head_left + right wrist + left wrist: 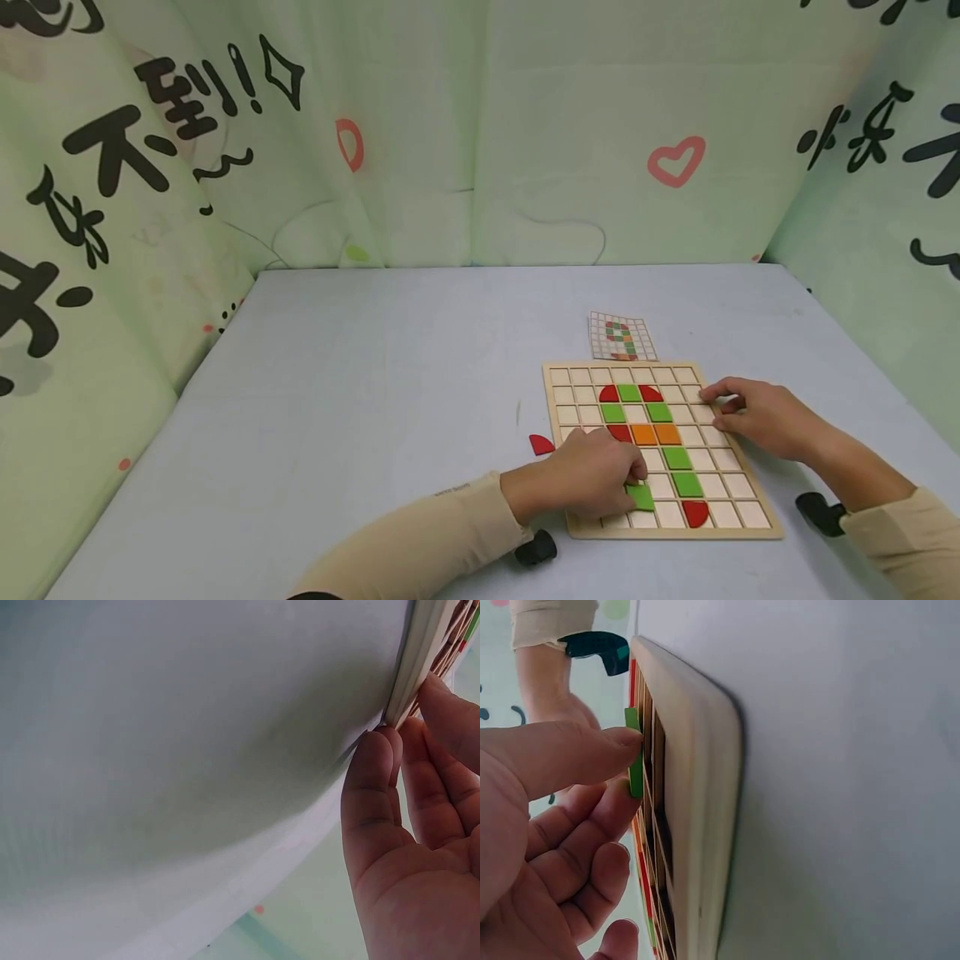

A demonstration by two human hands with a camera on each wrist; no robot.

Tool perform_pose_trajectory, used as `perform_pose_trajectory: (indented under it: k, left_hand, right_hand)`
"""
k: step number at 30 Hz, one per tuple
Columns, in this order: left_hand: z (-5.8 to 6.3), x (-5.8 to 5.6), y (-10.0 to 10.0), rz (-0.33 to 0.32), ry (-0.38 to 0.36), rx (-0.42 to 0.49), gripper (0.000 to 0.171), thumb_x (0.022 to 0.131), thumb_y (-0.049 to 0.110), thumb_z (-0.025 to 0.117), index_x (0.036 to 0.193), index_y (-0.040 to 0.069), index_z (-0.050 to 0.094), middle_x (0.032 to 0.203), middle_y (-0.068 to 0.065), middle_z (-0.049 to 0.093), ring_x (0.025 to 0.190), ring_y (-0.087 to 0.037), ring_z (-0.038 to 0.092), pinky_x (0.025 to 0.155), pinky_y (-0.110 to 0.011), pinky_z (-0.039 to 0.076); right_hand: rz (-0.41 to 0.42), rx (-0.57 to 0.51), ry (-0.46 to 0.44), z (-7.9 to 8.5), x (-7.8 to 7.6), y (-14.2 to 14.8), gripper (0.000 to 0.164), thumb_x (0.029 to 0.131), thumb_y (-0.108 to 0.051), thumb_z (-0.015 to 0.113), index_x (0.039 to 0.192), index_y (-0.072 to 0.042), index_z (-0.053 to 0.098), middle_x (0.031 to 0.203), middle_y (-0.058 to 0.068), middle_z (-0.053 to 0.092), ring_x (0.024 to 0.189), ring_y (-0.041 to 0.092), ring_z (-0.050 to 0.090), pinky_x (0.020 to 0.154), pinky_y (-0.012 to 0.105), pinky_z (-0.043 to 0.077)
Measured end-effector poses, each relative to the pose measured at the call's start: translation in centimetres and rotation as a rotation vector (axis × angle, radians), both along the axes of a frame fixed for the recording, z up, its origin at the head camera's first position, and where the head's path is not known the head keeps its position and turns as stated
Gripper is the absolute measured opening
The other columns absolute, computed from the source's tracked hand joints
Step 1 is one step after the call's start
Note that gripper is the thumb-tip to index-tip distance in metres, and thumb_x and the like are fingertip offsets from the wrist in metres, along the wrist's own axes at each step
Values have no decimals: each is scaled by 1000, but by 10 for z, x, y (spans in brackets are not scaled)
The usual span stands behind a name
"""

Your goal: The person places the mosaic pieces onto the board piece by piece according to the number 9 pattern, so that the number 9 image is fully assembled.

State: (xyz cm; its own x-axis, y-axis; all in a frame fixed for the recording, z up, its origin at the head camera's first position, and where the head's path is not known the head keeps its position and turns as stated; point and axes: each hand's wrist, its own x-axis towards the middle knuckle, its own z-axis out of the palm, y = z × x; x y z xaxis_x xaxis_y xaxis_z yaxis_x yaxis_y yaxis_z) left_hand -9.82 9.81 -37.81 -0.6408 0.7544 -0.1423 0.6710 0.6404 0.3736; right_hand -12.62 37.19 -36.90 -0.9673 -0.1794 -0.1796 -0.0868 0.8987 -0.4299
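Note:
My left hand (pixel 592 475) pinches a thin green square tile (pixel 641 497) between thumb and forefinger, low over the near part of the wooden grid board (pixel 675 534). In the left wrist view the green tile (pixel 635 781) stands on edge at the fingertips, and the other fingers are curled. My right hand (pixel 776 423) holds the board's right edge, thumb on the rim (pixel 420 656) and fingers against the side. Red quarter-round tiles, green squares and orange squares (pixel 643 434) lie in the cells. The left hand hides several cells.
A printed pattern card (pixel 622 337) lies beyond the board's far edge. One loose red quarter-round tile (pixel 541 445) rests on the table (pixel 360 417) by the board's left side. Black wrist devices (pixel 536 549) sit below both wrists. Light green curtains (pixel 525 125) enclose the table.

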Motion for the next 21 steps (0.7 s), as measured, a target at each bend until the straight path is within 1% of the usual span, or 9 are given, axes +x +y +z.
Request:
perform_pose_trajectory:
  k: [3,9,14,21]
  left_hand:
    - [-1,0,4,-8,-10,2,21,88,29,77,108,30,72,80,21,53,89,1,44,72,-22,34]
    - [-1,2,11,-29,-45,9,26,88,31,78,113,29,72,84,22,55,83,4,45,71,-20,35]
    - [-1,4,16,-43,-24,9,25,87,32,79,110,29,71,82,22,54,80,4,45,69,-19,34]
    - [0,5,23,-74,-17,5,23,88,32,79,110,31,72,79,23,53,76,6,45,66,-18,34]
  right_hand:
    - [-4,1,-7,0,0,1,32,90,-9,70,119,2,62,105,23,63,96,40,57,78,51,48]
    - [-8,0,-5,0,0,1,32,90,-9,70,119,2,62,105,23,63,95,40,58,78,50,49]
    - [-3,1,1,1,-1,1,32,90,-9,70,119,2,62,105,23,64,95,39,58,77,49,48]
    - [-3,-3,0,1,0,0,32,90,-9,70,119,2,62,106,23,64,96,40,59,78,50,48]
